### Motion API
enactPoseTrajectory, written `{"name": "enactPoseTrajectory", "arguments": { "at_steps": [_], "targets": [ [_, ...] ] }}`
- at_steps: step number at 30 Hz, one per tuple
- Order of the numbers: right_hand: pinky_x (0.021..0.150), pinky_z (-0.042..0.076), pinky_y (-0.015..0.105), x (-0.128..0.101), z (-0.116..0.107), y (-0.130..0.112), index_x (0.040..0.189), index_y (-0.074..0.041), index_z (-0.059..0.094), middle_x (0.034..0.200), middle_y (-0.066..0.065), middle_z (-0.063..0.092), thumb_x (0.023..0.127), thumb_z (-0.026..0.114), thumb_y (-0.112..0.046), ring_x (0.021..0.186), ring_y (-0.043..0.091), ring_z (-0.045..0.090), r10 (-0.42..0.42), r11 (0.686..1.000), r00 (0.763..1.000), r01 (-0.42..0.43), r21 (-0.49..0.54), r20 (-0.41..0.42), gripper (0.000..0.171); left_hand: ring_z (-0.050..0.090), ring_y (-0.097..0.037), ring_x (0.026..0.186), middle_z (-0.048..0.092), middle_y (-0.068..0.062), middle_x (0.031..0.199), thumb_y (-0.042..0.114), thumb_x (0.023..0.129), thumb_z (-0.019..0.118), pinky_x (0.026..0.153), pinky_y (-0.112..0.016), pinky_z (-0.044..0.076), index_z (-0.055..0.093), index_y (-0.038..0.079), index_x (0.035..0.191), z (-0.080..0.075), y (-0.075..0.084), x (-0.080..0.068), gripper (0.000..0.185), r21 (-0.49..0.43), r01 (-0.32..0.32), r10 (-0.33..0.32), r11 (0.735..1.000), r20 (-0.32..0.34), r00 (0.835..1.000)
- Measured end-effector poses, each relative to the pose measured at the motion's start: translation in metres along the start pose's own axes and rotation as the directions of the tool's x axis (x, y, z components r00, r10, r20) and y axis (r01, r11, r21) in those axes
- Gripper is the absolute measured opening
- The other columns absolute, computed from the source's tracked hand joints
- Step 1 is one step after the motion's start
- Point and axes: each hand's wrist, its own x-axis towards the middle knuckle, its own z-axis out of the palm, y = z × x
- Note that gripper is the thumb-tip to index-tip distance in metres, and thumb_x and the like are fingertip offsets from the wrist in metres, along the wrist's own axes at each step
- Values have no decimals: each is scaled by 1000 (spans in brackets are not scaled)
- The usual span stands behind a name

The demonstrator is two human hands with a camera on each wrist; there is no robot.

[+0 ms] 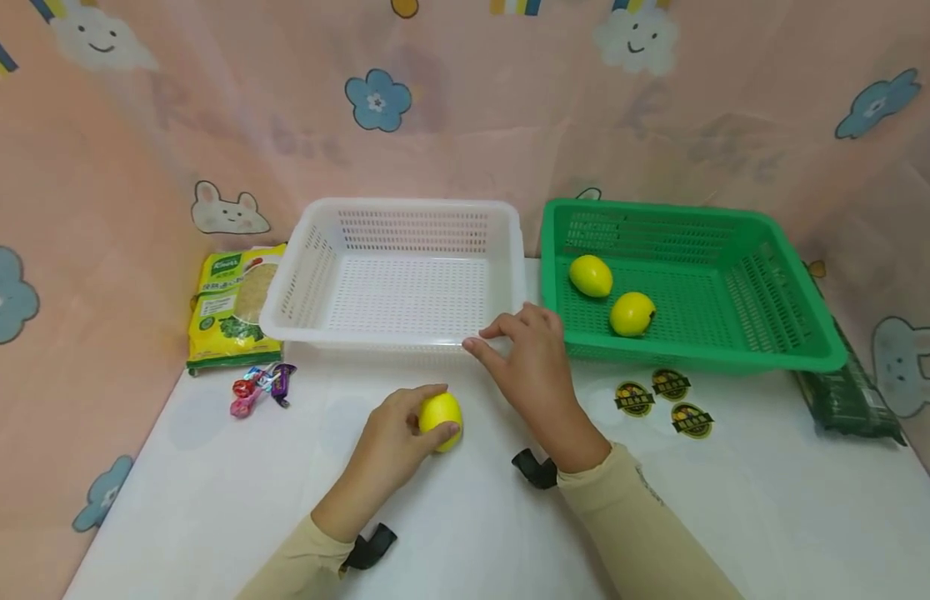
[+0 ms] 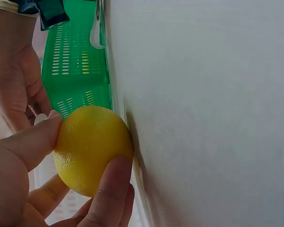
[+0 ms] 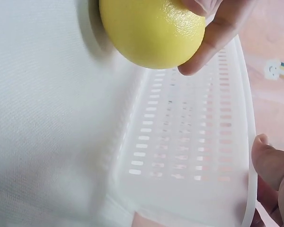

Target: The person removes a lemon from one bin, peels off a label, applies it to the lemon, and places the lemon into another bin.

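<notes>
On the white table, a yellow lemon (image 1: 440,421) stands between the thumb and fingers of my left hand (image 1: 393,433), which grips it from the left. The left wrist view shows the lemon (image 2: 92,149) close up, with thumb and fingertips against its skin. My right hand (image 1: 528,358) is at the front right corner of a white plastic basket (image 1: 390,340), its thumb on the rim and its fingers curled over the inner side. In the right wrist view, the right thumb (image 3: 272,161) meets the basket's rim (image 3: 250,118); the fingertips are partly hidden.
Two lemons (image 1: 591,276) lie in a green basket (image 1: 705,360) at the right. Several wrapped candies (image 1: 258,387) and a yellow Knorr packet (image 1: 228,304) are at the left. Three round black-and-gold stickers (image 1: 671,384) lie before the green basket, and a dark green packet (image 1: 847,400) beside it.
</notes>
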Motion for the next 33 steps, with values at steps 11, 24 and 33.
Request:
{"name": "enactPoseTrajectory", "arguments": {
  "at_steps": [11, 24, 33],
  "targets": [
    [106, 46, 58, -42, -48, 17, 135, -15, 72, 140, 9, 60, 99, 78, -39, 131, 35, 51, 90, 995, 995, -92, 38, 47, 44, 59, -34, 115, 67, -8, 134, 34, 84, 92, 95, -50, 52, 68, 18, 143, 2, 0, -7, 66, 181, -25, 34, 983, -48, 998],
    [96, 48, 65, -96, -129, 122, 152, 2, 52, 147, 29, 52, 108, 61, -46, 132, 51, 50, 362, 931, 931, -359, -67, 53, 66, 51, -37, 127, 59, -16, 145, 39, 87, 90, 98, -53, 46, 72, 20, 136, 29, 68, -3, 55, 290, -373, 395, 881, -18, 918],
    [95, 47, 68, -95, -123, 147, 155, 5, 46, 150, 33, 49, 107, 57, -52, 127, 52, 53, 444, 895, 880, -430, -116, 167, 75, 51, -26, 129, 57, -6, 152, 47, 102, 70, 94, -40, 43, 66, 30, 145, 103, 117, 43, 46, 356, -425, 308, 832, 342, 888]
  ]
}}
